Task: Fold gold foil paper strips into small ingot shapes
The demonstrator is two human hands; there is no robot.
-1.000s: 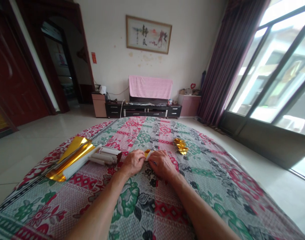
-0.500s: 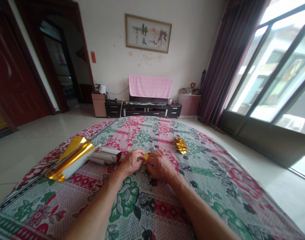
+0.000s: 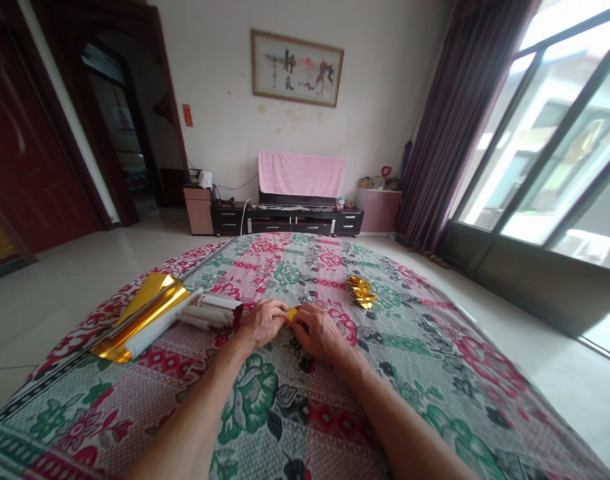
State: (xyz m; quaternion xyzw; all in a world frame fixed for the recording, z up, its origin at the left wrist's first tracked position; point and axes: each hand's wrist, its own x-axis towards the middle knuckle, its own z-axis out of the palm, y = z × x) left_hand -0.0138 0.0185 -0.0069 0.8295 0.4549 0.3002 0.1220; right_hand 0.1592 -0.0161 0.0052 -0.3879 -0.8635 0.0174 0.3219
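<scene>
Between my two hands is a small piece of gold foil paper [image 3: 291, 313], mostly covered by fingers. My left hand [image 3: 265, 323] pinches its left side, thumb and fingertips together. From the other side my right hand [image 3: 319, 331] grips it with curled fingers. Both hands rest low over the patterned tablecloth [image 3: 249, 393]. Right of them lies a row of folded gold paper pieces [image 3: 361, 291]. To the left are several white paper rolls [image 3: 212, 310], and beyond them a partly unrolled sheet of shiny gold foil paper [image 3: 152, 313].
The round table's cloth hangs at its edges. Past the table stands a black TV cabinet [image 3: 292, 220] with a pink cloth [image 3: 301, 173] draped over the television. Large windows [image 3: 545, 147] and a purple curtain [image 3: 445, 133] are on the right; a doorway [image 3: 125, 133] is at left.
My right hand has shifted slightly and its fingers have re-settled on the gold foil paper. My left hand stays nearly in place. The other things have not moved.
</scene>
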